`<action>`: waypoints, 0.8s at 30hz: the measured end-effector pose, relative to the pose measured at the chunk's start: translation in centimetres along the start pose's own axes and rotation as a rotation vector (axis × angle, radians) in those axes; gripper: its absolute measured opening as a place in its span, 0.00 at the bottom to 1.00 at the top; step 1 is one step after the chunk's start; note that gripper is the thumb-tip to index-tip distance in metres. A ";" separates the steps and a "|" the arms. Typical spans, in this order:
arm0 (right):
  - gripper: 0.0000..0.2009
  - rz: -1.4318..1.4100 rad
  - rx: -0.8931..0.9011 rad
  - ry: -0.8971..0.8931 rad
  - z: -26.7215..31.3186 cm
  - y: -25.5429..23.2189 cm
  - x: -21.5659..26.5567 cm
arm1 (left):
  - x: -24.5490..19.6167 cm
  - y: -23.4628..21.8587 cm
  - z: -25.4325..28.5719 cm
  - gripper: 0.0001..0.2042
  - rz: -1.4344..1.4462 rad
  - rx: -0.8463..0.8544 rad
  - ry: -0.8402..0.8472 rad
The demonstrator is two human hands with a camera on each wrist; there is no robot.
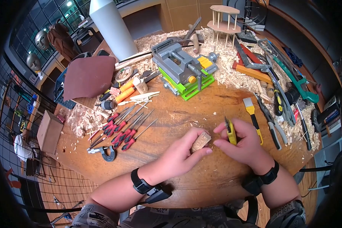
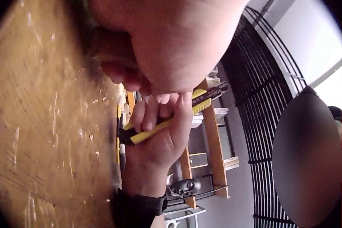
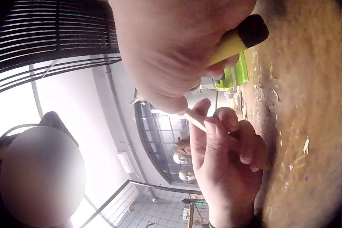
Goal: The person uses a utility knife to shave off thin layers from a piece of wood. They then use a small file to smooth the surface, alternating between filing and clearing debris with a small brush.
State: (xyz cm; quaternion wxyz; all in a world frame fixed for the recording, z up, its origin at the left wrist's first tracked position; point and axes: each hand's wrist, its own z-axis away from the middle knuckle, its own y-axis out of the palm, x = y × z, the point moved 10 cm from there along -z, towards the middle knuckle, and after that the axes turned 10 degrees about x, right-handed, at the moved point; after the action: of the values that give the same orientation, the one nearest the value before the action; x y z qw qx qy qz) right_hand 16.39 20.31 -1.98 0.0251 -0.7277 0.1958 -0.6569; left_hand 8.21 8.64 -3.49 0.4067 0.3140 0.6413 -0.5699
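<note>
A small pale wood block [image 1: 201,141] is gripped in the left hand [image 1: 180,154] over the bench, its end face toward the upper right. In the right hand [image 1: 245,146], just right of the block, is a yellow and black utility knife [image 1: 230,132], held with fingers curled round it. The left wrist view shows the knife [image 2: 152,132] in the right hand [image 2: 160,142], its metal end up and right. In the right wrist view the left hand [image 3: 227,164] pinches the pale wood [image 3: 196,119], close to the right thumb; the knife's black end [image 3: 252,30] sticks out below the palm.
A grey vise on a green base [image 1: 182,66] stands behind the hands. Red-handled files [image 1: 121,131] and a micrometer [image 1: 107,153] lie left. On the right are a yellow brush [image 1: 250,108], pliers [image 1: 273,133] and saws [image 1: 292,81]. Wood shavings [image 1: 226,70] cover the back.
</note>
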 end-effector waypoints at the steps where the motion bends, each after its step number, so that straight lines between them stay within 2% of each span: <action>1: 0.11 0.024 -0.001 -0.014 -0.1 0.1 0.3 | 0.3 0.2 -0.1 0.15 0.001 0.002 0.000; 3: 0.10 0.047 -0.002 -0.025 -0.1 0.1 0.5 | 1.4 0.6 -0.2 0.16 0.142 -0.002 0.002; 6: 0.09 0.168 0.019 -0.021 -0.3 0.3 0.5 | 1.3 0.9 -0.2 0.17 0.149 0.060 -0.064; 9: 0.09 0.170 0.002 -0.116 -0.3 0.5 1.1 | 1.9 1.3 -0.3 0.20 0.230 0.060 -0.066; 19: 0.09 0.219 -0.026 -0.091 -0.5 0.4 0.8 | 1.7 1.5 -0.4 0.22 0.204 0.079 -0.034; 22: 0.09 0.239 -0.046 -0.074 -0.4 0.2 0.6 | 2.4 2.0 -0.4 0.20 0.310 0.099 -0.039; 24: 0.10 0.253 -0.053 -0.061 -0.5 0.2 0.5 | 3.1 2.7 -0.3 0.18 0.627 0.120 -0.116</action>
State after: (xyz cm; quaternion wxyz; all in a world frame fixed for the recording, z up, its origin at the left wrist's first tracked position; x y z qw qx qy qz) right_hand 15.86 20.11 -1.52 0.0948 -0.7173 0.3024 -0.6206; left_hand 9.03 9.14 -7.45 0.5791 0.4866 0.4544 -0.4705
